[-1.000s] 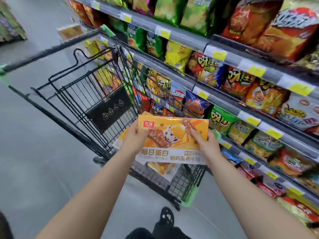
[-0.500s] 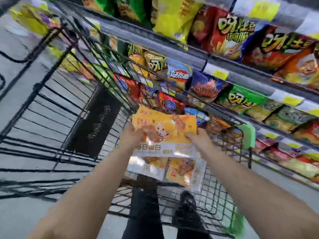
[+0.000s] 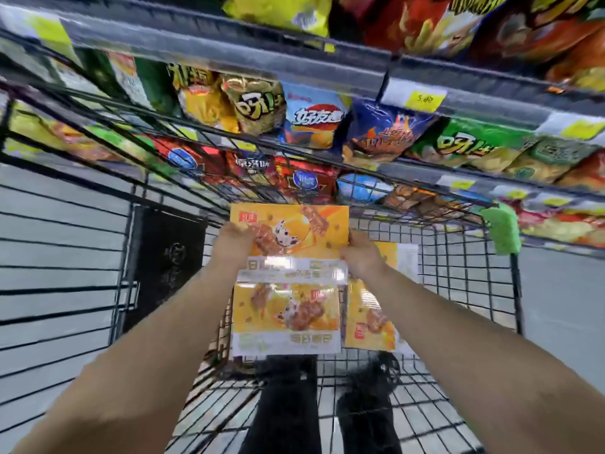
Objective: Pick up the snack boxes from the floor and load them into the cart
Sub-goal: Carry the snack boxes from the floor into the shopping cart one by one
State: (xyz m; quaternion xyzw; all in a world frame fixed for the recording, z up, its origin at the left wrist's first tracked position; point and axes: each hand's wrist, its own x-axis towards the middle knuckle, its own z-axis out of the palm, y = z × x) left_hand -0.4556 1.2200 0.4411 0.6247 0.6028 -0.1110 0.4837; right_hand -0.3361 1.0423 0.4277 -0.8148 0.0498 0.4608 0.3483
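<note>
Held snack box (image 3: 294,232) was inside cart (image 3: 516,290), above its wire floor, between both hands. Long axis ran left to right across cart; printed face up, white text strip on near edge.

Left hand (image 3: 233,243) gripped left edge, thumb on top face. Right hand (image 3: 360,257) gripped right near corner, fingers curled.

Second box (image 3: 284,317) and third box (image 3: 371,322) lay flat on cart floor, nearer than held one.

Bare left forearm (image 3: 157,339) and right forearm (image 3: 458,322), black trousers (image 3: 284,404), a dark shoe (image 3: 373,375) (details blurred).
</note>
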